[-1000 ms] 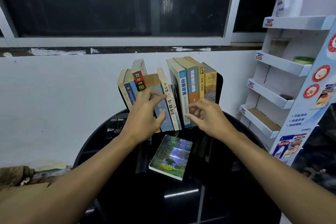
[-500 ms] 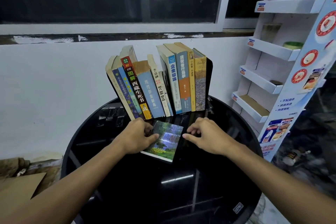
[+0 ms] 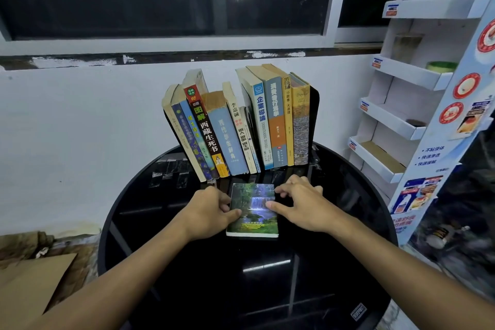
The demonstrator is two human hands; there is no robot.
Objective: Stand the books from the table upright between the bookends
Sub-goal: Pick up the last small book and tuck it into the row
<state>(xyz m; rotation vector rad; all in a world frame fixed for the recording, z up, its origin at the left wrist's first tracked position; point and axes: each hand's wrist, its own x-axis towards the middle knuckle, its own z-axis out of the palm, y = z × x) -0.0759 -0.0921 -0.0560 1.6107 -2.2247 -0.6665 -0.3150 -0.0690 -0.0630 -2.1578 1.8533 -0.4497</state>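
A small book with a waterfall cover point(image 3: 253, 210) lies flat on the round black glass table point(image 3: 241, 289). My left hand point(image 3: 210, 210) grips its left edge, thumb on the cover. My right hand point(image 3: 300, 205) rests at its right edge, thumb tip on the cover and fingers spread on the glass. Behind them, a row of books point(image 3: 238, 126) stands at the table's far edge. The left ones lean left. A black bookend point(image 3: 314, 115) closes the row on the right. The left bookend is hidden.
A white wall and dark window sit right behind the books. A white cardboard display shelf point(image 3: 417, 104) stands at the right of the table. Brown cardboard point(image 3: 29, 284) lies low at the left.
Both hands dropped from the standing row to the flat waterfall book and took hold of its sides. The book has turned to lie squarer to me.
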